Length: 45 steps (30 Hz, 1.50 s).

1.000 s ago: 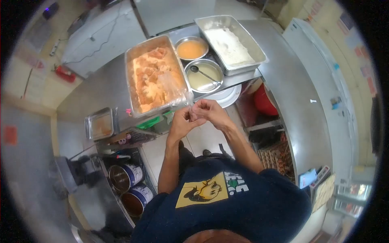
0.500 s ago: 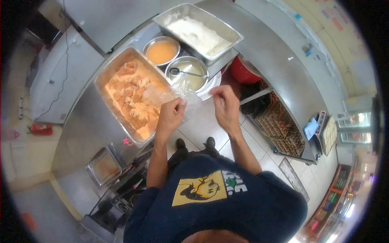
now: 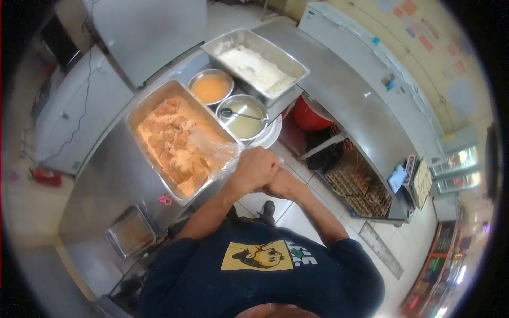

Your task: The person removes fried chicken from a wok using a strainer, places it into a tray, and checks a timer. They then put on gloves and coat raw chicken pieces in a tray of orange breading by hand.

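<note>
My left hand is closed on a clear plastic bag, which hangs out over the right side of a large metal tray. Inside the tray lie breaded meat pieces in orange crumbs. My right hand presses against the left one with its fingers curled; what is between them is hidden. Just beyond my hands stands a metal bowl of pale liquid with a ladle resting in it. Beside it is a bowl of orange liquid.
A deep metal pan of white flour stands at the back. Pink scissors and a smaller tray lie on the left counter. A red tub and stacked egg trays sit under the right counter. White plates are near the bowls.
My hands were apart and have come together, lower in view. The plastic bag has swung left over the tray's contents. My view has shifted slightly.
</note>
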### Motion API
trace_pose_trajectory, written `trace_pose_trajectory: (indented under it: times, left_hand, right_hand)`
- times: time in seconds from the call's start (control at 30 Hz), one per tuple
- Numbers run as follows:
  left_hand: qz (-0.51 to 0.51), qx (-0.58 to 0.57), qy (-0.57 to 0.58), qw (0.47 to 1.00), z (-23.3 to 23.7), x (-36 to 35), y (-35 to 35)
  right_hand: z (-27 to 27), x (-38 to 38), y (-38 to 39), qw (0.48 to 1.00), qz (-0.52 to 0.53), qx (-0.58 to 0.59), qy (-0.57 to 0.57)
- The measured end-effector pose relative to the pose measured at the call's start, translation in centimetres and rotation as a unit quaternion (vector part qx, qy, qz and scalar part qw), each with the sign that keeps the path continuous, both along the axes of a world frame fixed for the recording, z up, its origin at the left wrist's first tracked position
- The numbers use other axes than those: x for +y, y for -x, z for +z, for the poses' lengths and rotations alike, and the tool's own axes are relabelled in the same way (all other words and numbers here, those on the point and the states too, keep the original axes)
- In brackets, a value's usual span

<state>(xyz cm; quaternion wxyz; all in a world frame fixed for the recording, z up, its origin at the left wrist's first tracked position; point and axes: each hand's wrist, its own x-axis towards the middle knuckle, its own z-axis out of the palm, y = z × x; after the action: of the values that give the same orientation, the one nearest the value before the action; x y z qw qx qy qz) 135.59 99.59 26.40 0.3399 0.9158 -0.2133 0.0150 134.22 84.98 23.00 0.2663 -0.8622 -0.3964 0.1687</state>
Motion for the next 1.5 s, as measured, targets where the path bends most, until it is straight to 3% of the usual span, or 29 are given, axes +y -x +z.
trace_pose_trajectory:
  times: [0.07,0.1,0.17,0.2,0.23,0.27,0.3,0.33,0.37,0.5,0.57,0.6,0.67,0.7,0.73,0.8,0.93,1.0,1.1,1.13,1.2,1.23,1.27,1.3,1.33,1.4,1.43,1.47,1.5]
  left_hand:
    - [-0.052,0.055,-0.145,0.987,-0.4,-0.6,1.1]
    - [-0.043,0.062,-0.143,0.987,-0.9,-0.7,1.7]
    - [-0.036,-0.080,-0.144,0.986,-1.9,-0.5,2.4]
    - [-0.031,-0.083,-0.144,0.986,-1.1,0.4,2.9]
    - [0.002,-0.084,-0.034,0.996,0.5,1.8,3.9]
    - [0.033,-0.084,0.076,0.993,1.3,2.6,4.6]
    - [0.030,-0.085,0.075,0.993,1.2,2.8,4.7]
    - [0.081,-0.100,0.098,0.987,1.0,3.0,4.9]
    - [0.133,-0.114,0.122,0.977,0.7,3.0,5.1]
    - [0.126,-0.095,0.153,0.976,-4.0,2.5,4.1]
    - [0.086,-0.100,0.184,0.974,-3.6,2.5,4.6]
    - [0.090,-0.094,0.184,0.974,-3.8,2.5,4.9]
    - [0.058,-0.070,0.205,0.974,-4.1,2.4,5.3]
    - [0.064,-0.066,0.206,0.974,-4.2,2.4,5.4]
    - [0.060,-0.058,0.207,0.975,-4.1,2.4,5.4]
    - [0.059,-0.045,0.211,0.975,-4.0,2.2,5.6]
    - [0.041,-0.053,0.231,0.971,-4.1,1.8,6.1]
    - [0.036,-0.033,0.234,0.971,-4.2,1.7,6.2]
    - [0.053,-0.020,0.266,0.962,-4.9,2.7,5.7]
    - [0.053,-0.013,0.285,0.957,-5.5,2.9,5.5]
    - [0.052,-0.008,0.301,0.952,-5.5,3.1,5.3]
    - [0.043,0.003,0.313,0.949,-5.2,2.9,5.3]
    - [0.033,0.014,0.326,0.945,-5.0,2.8,5.2]
    - [0.027,0.016,0.325,0.945,-5.1,2.7,5.1]
    - [0.025,0.007,0.303,0.953,-5.5,2.7,5.1]
    - [0.039,-0.010,0.281,0.959,-7.6,3.2,4.1]
    - [0.054,-0.014,0.280,0.958,-9.2,4.5,3.0]
    - [0.106,-0.014,0.246,0.963,-10.3,6.4,1.8]
    - [0.158,-0.017,0.210,0.965,-10.7,8.3,0.5]
  right_hand:
    - [-3.0,0.1,0.8,0.996,0.013,-0.039,-0.085]
    - [-4.1,-0.2,1.0,0.996,0.022,-0.033,-0.084]
    - [-6.3,-0.7,1.0,0.998,-0.057,-0.017,-0.003]
    - [-7.9,-0.4,-0.1,0.998,-0.053,-0.020,-0.002]
    - [-9.5,0.0,-1.8,0.974,-0.124,0.119,-0.147]
    - [-10.1,0.4,-2.9,0.904,-0.190,0.254,-0.285]
    - [-8.2,1.5,-3.0,0.904,-0.192,0.253,-0.287]
    - [-4.6,3.2,-2.3,0.747,-0.179,0.412,-0.491]
    - [-2.4,4.5,-1.8,0.521,-0.150,0.532,-0.650]
    - [-2.4,6.9,-2.4,0.550,-0.148,0.474,-0.671]
    - [-4.5,7.0,-3.9,0.566,-0.273,0.391,-0.672]
    - [-4.8,7.2,-4.2,0.565,-0.277,0.396,-0.669]
    - [-4.8,7.4,-4.3,0.465,-0.303,0.420,-0.719]
    - [-4.3,7.3,-4.0,0.427,-0.258,0.496,-0.711]
    - [-3.7,7.1,-3.7,0.427,-0.259,0.500,-0.708]
    - [-2.2,6.9,-2.6,0.455,-0.004,0.608,-0.651]
    - [-4.7,6.7,-4.0,0.489,-0.034,0.581,-0.650]
    - [-5.3,7.3,-4.9,0.464,-0.038,0.581,-0.668]
    - [-6.1,8.4,-6.1,0.630,-0.332,0.326,-0.621]
    - [-6.4,8.3,-6.2,0.628,-0.336,0.327,-0.621]
    - [-6.7,8.3,-7.0,0.685,-0.420,0.307,-0.510]
    - [-8.0,7.7,-8.1,0.682,-0.422,0.307,-0.512]
    - [-10.3,6.5,-9.6,0.590,-0.213,0.529,-0.571]
    - [-10.4,6.0,-9.9,0.438,0.020,0.693,-0.572]
    - [-10.8,5.9,-9.8,0.438,0.018,0.689,-0.577]
    - [-8.8,6.7,-8.8,0.508,-0.169,0.575,-0.619]
    - [-9.1,6.3,-9.1,0.508,-0.298,0.502,-0.634]
    - [-9.6,5.5,-9.3,0.502,-0.305,0.495,-0.641]
    - [-9.9,4.7,-9.8,0.542,-0.377,0.400,-0.636]
